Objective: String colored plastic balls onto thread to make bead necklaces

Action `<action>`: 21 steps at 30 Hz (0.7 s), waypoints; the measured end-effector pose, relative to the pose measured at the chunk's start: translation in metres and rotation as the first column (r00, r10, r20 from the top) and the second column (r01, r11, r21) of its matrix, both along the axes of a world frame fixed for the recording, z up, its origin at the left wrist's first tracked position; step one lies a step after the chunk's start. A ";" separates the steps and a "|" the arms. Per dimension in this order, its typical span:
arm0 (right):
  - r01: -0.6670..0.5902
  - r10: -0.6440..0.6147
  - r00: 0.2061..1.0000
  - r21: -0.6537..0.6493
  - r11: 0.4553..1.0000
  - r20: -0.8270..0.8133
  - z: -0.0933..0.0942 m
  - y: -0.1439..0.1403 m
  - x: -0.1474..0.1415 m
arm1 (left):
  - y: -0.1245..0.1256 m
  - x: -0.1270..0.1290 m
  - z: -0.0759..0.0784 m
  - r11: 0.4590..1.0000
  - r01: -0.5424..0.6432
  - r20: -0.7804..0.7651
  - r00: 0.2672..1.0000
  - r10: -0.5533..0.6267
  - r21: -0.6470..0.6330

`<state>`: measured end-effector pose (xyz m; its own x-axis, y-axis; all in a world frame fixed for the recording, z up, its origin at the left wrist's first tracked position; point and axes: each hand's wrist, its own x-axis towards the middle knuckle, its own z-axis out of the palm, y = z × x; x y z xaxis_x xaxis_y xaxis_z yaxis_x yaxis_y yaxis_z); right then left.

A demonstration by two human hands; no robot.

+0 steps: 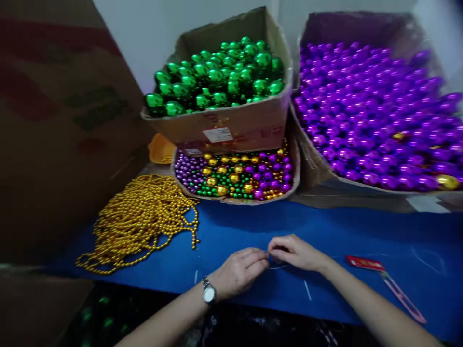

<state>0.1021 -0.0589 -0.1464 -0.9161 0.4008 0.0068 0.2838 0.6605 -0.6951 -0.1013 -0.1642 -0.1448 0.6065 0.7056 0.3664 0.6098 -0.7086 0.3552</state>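
Thread (278, 266), thin, barely visible, pinched between both hands.
Left hand (240, 271) and right hand (294, 251) grips pressed together; box label (217, 134) unreadable.

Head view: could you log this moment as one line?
left hand: fingertips meet right, pinching something too fine to identify | right hand: likewise | surface: blue table | nearby: gold bead strands

Bare blue tabletop (325, 226) open ahead of both hands, wide strip running right. Left side blocked: heap of gold bead strands (139, 219), tall brown cardboard wall (54, 130) beyond. Far edge closed off by shallow cardboard tray of mixed beads (235, 176), stacked box of green baubles (220, 77), large box of purple baubles (379, 115). Red-handled flat tool (387, 284) lies at right.
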 end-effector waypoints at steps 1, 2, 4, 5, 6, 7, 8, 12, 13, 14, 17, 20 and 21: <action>-0.001 0.001 1.000 -0.015 1.000 -0.002 0.000 -0.001 0.000 | -0.005 -0.003 0.001 0.999 -0.020 0.035 0.999 0.021 -0.038; 0.003 -0.003 1.000 -0.020 1.000 -0.005 0.000 -0.003 -0.001 | -0.011 -0.005 0.001 0.996 -0.037 0.067 0.997 0.042 -0.080; 0.019 -0.019 1.000 -0.009 1.000 -0.010 0.000 -0.007 -0.002 | -0.023 -0.010 0.001 0.987 -0.083 0.118 0.988 0.100 -0.139; 0.027 -0.027 1.000 0.003 1.000 -0.010 0.000 -0.010 -0.003 | -0.028 -0.014 0.000 0.982 -0.120 0.132 0.981 0.140 -0.145; 0.035 -0.035 0.999 0.018 0.999 -0.010 0.000 -0.013 -0.005 | -0.032 -0.019 0.000 0.975 -0.173 0.137 0.972 0.192 -0.136; 0.045 -0.045 0.999 0.033 0.998 -0.008 0.000 -0.015 -0.006 | -0.035 -0.026 0.000 0.963 -0.246 0.132 0.957 0.259 -0.113; 0.057 -0.057 0.998 0.047 0.997 -0.007 -0.001 -0.016 -0.007 | -0.036 -0.036 0.000 0.938 -0.337 0.118 0.931 0.344 -0.083; 0.099 -0.099 0.995 0.092 0.991 -0.010 -0.006 -0.018 -0.012 | -0.018 -0.088 0.000 0.652 -0.755 -0.062 0.649 0.758 0.071; 0.104 -0.103 0.995 0.101 0.990 -0.013 -0.007 -0.018 -0.013 | -0.010 -0.101 0.000 0.563 -0.819 -0.128 0.550 0.825 0.110; 0.105 -0.104 0.994 0.110 0.988 -0.016 -0.007 -0.018 -0.015 | -0.003 -0.112 0.000 0.511 -0.850 -0.157 0.491 0.857 0.130; 0.103 -0.101 0.995 0.139 0.985 -0.022 -0.007 -0.021 -0.019 | 0.017 -0.133 -0.004 0.447 -0.884 -0.206 0.416 0.886 0.138; 0.097 -0.094 0.995 0.164 0.982 -0.026 -0.007 -0.024 -0.021 | 0.026 -0.137 -0.009 0.412 -0.903 -0.244 0.375 0.894 0.120; 0.098 -0.094 0.995 0.171 0.980 -0.029 -0.007 -0.024 -0.021 | 0.028 -0.137 -0.011 0.399 -0.910 -0.252 0.363 0.897 0.111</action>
